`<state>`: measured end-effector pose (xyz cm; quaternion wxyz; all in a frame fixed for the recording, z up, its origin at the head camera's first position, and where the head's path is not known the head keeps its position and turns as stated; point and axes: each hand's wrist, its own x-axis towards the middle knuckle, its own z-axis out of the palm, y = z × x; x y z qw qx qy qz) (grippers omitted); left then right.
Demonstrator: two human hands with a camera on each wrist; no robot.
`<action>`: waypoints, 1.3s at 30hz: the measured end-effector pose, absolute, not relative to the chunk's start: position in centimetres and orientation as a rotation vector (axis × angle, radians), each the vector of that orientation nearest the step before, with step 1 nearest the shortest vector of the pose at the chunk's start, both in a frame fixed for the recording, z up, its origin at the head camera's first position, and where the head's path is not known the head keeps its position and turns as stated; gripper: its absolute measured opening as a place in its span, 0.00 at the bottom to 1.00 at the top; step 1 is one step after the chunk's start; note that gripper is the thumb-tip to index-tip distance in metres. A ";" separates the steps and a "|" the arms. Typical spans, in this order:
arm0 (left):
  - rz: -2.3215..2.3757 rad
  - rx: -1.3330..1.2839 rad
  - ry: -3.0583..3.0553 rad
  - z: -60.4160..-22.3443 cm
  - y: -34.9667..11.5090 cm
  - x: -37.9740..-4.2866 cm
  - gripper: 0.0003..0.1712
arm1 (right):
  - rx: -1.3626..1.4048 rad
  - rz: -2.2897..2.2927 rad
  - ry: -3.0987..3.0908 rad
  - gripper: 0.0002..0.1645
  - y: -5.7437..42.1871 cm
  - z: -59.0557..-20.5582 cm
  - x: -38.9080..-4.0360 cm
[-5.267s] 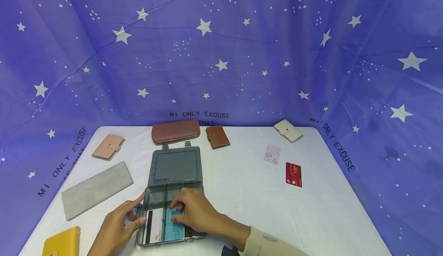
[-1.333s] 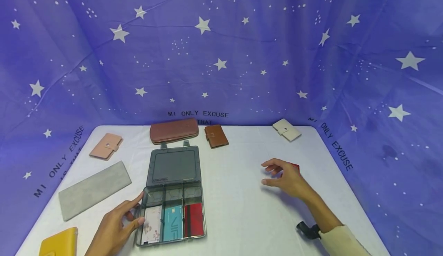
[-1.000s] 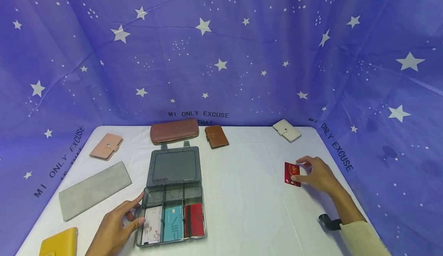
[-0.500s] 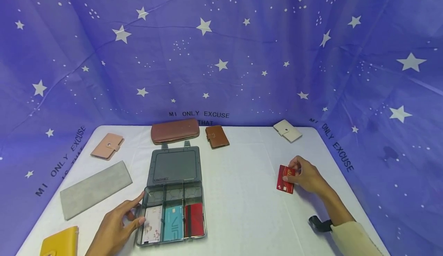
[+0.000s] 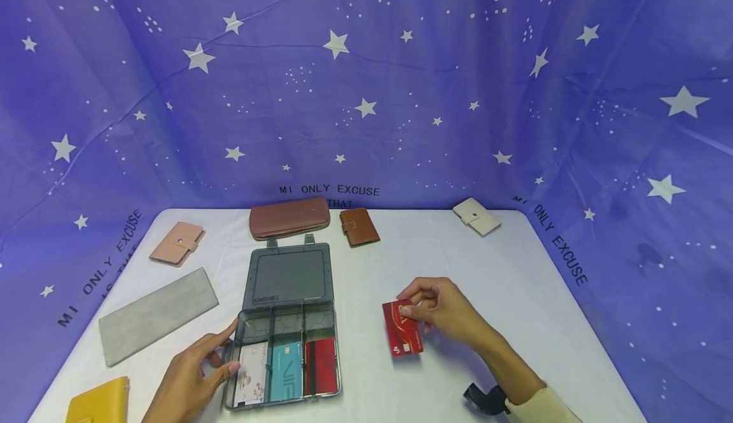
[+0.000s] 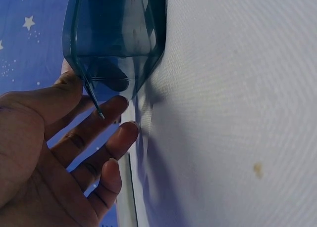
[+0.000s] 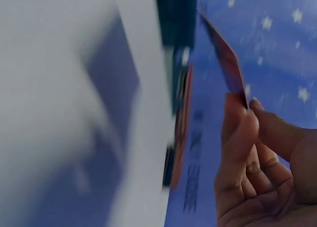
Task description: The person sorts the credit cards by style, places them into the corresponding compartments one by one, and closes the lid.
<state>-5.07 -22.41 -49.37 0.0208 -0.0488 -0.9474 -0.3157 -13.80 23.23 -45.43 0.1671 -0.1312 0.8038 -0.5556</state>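
Observation:
My right hand (image 5: pixel 443 308) pinches a red bank-style card (image 5: pixel 403 329) between thumb and fingers, raised above the table right of a grey plastic case (image 5: pixel 339 372). The right wrist view shows the card (image 7: pixel 229 64) edge-on. The case lies with its lid (image 5: pixel 291 277) folded back. Its front compartments hold a white patterned card (image 5: pixel 252 373), a teal VIP card (image 5: pixel 287 371) and a red card (image 5: pixel 324 364) with a black stripe. My left hand (image 5: pixel 191 375) rests at the case's left side, thumb and extended index touching it; its other fingers hang loose in the left wrist view.
Behind the case lie a long maroon wallet (image 5: pixel 289 217) and a small brown wallet (image 5: pixel 359 226). Leftward are a pink wallet (image 5: pixel 177 243), a grey flat pouch (image 5: pixel 159 315) and a yellow wallet (image 5: pixel 100 402). A cream wallet (image 5: pixel 476 215) sits at the back right.
The white patterned card has gone from the table into the case's left compartment. My right hand then picked up the red card and carried it left towards the case. My left hand stays put.

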 end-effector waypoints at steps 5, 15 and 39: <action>-0.982 -0.140 -2.943 -49.4 -22.3 -5.1 0.41 | -0.459 -1.668 2.078 0.12 18.8 -45.3 -12.3; -0.984 -0.164 -2.925 -49.6 -22.3 -5.0 0.41 | -0.371 -1.746 2.109 0.11 12.4 -47.2 -10.9; -1.211 -0.092 -2.934 -49.6 -23.1 -4.4 0.43 | -0.178 -1.729 2.310 0.30 9.5 -49.5 -17.5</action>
